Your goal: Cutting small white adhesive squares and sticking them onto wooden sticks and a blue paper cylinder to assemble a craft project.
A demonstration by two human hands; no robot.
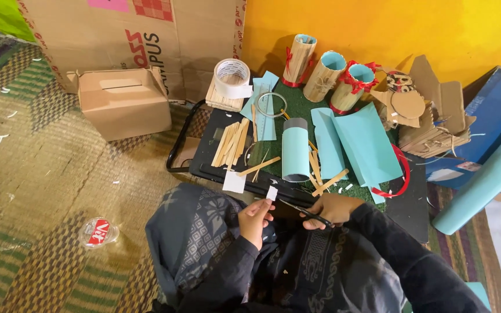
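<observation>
Left hand (255, 219): fingers pinching small white paper piece (272, 193), lower centre.
Right hand (331, 208): fingers gripping black scissors (305, 212), beside paper.
Behind: blue tube (295, 149) upright on surface (210, 159).

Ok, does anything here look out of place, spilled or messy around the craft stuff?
Mostly normal craft clutter. White paper scraps lie scattered over the woven mat at the left, and a clear plastic cup lies on its own there, away from the work board. The wooden sticks sit in a loose, crisscrossed heap.
</observation>
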